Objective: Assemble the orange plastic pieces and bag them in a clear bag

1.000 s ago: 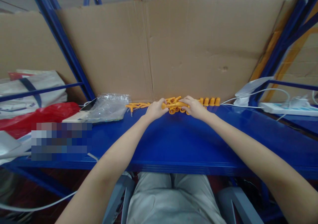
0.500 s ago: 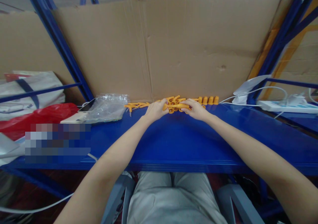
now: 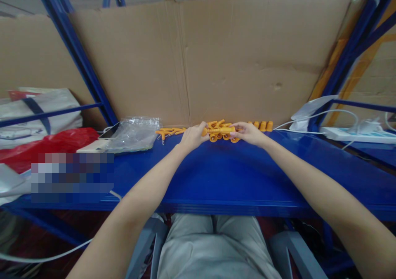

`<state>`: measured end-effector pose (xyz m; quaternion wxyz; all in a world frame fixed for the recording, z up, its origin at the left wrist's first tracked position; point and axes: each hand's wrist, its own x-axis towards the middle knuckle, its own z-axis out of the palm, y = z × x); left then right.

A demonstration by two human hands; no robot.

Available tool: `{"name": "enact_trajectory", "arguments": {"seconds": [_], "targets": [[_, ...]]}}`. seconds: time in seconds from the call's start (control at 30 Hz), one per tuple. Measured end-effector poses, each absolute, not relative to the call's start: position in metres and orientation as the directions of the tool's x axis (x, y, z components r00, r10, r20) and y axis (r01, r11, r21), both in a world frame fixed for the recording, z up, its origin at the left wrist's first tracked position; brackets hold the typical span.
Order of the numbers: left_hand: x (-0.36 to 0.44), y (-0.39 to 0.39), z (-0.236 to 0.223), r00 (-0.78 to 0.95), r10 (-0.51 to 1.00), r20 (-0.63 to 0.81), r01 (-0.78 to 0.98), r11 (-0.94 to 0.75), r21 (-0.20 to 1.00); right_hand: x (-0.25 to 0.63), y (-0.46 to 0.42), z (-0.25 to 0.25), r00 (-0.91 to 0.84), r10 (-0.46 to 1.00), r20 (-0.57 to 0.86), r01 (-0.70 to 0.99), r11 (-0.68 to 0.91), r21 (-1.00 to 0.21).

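Note:
A heap of small orange plastic parts (image 3: pixel 220 131) lies at the back of the blue shelf (image 3: pixel 216 176), against the cardboard wall. My left hand (image 3: pixel 192 137) is closed on the left end of one long orange piece in the heap. My right hand (image 3: pixel 249 133) pinches its right end, fingers curled. More orange parts (image 3: pixel 169 132) lie flat to the left. A short row of orange caps (image 3: pixel 262 126) stands upright to the right.
A clear plastic bag (image 3: pixel 133 133) lies left of the heap over a phone (image 3: pixel 109 131). A red bag (image 3: pixel 46 146) and a white bag (image 3: pixel 37 110) sit far left. A white power strip (image 3: pixel 355 135) with cables lies at the right. Blue rack posts rise on both sides.
My right hand has shifted slightly right, from on top of the heap to its right end. My left hand has stayed in place.

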<state>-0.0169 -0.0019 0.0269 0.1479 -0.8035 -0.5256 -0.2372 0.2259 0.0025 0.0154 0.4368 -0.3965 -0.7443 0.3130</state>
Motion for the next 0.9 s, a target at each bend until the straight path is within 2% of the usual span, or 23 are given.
{"name": "enact_trajectory", "arguments": {"seconds": [0.33,0.47,0.7,0.9], "targets": [[-0.014,-0.003,0.023,0.370,0.752,0.546,0.896,-0.444,0.005,0.214,-0.009,0.021,-0.128,0.972,0.195,0.224,0.220,-0.949],[-0.012,-0.005,0.024,0.356,0.772,0.526,0.903,-0.429,0.019,0.214,-0.007,0.021,-0.143,0.975,0.168,0.183,0.193,-0.964],[-0.013,-0.005,0.026,0.335,0.790,0.514,0.908,-0.416,0.048,0.220,-0.016,0.028,-0.275,0.948,0.162,0.187,0.218,-0.958],[-0.011,-0.008,0.027,0.347,0.767,0.540,0.898,-0.437,0.043,0.218,-0.013,0.024,-0.203,0.972,0.120,0.213,0.163,-0.963]]}}
